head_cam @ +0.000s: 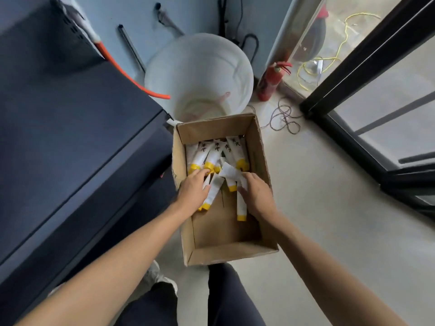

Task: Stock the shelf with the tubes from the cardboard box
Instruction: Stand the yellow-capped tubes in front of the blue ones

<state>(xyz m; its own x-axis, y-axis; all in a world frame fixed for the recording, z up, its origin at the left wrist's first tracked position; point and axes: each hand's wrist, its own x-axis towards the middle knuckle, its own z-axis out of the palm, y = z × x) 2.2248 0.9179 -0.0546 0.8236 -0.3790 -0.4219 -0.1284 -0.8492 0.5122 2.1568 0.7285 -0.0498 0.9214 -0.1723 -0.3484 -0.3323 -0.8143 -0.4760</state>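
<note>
An open cardboard box (259,147) stands on the floor in front of me. Several white tubes with yellow caps (213,155) lie in its far half, and the near half of its bottom is bare. Both my hands reach into the box. My left hand (191,190) grips white tubes whose yellow caps (204,206) stick out below the palm, while its fingertips touch a cap in the pile. My right hand (256,196) holds white tubes (231,172); one of them hangs down with its yellow cap (241,217) at the bottom.
A dark shelf unit (70,137) fills the left side. A large white bucket (200,74) stands just behind the box, with an orange hose (131,77) beside it. A red fire extinguisher (270,83), loose cables (283,118) and a black-framed glass door (376,90) are at the right.
</note>
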